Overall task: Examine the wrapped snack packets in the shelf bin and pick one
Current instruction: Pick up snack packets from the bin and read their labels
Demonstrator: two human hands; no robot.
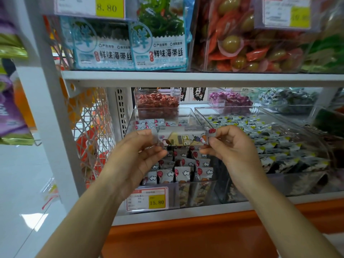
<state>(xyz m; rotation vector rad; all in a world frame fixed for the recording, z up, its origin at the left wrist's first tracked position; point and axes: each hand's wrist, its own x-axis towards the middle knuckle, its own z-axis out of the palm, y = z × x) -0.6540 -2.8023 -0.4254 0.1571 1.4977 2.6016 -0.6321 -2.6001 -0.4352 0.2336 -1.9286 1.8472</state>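
Examination is underway: the left hand (138, 157) and right hand (233, 148) are each pinching one end of a wrapped snack packet (183, 137), holding it level above the clear shelf bin (186, 194) of similar packets (183, 173). Next, probably, comes keeping it or returning it.

Packet: a wrapped snack packet (183, 138) is held level, stretched left to right above the clear bin (195, 181).
Left hand: the left hand (137, 157) pinches its left end.
Right hand: the right hand (234, 148) pinches its right end.
Bin: small balloon-printed packets (183, 173) stand on edge inside; a price tag (147, 199) reading 15.80 sits on its near wall.
Right: a neighbouring bin (242, 107) holds dark packets.
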